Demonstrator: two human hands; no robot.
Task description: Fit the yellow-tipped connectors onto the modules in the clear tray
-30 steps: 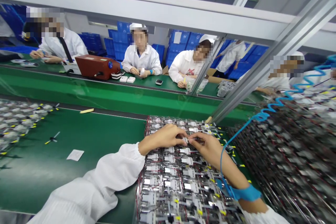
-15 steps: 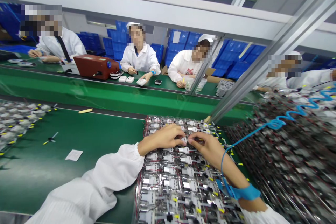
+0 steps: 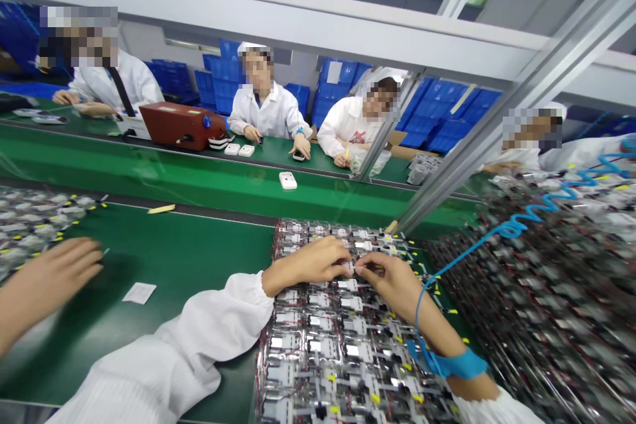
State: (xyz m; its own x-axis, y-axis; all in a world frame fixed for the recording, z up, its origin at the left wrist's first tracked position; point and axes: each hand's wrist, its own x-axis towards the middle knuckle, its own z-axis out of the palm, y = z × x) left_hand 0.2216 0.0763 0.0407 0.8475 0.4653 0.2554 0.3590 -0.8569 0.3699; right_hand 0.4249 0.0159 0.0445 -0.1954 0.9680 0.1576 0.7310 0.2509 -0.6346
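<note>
A clear plastic tray [image 3: 318,318] holds rows of small white units with black parts, red wires and yellow tabs. Over its upper middle, my left hand [image 3: 320,260] bends down with the fingertips pinched together at one unit. My right hand [image 3: 392,278] comes in from the other side, thumb and forefinger pinched almost against the left fingertips. What lies between the fingers is too small and too covered to make out. A blue wrist strap [image 3: 460,364] with a coiled cord [image 3: 561,202] sits on my right wrist.
At left, a co-worker's hand [image 3: 62,278] reaches over the green bench. A white paper square [image 3: 140,293] lies nearby. Stacked trays [image 3: 536,285] rise at right. Beyond, a green conveyor [image 3: 223,179] carries a white device [image 3: 287,180]; several people sit behind it.
A co-worker's hand has come in from the left, covering the small black part there. A white device now lies on the conveyor as the person opposite reaches for a dark one. My hands barely moved.
</note>
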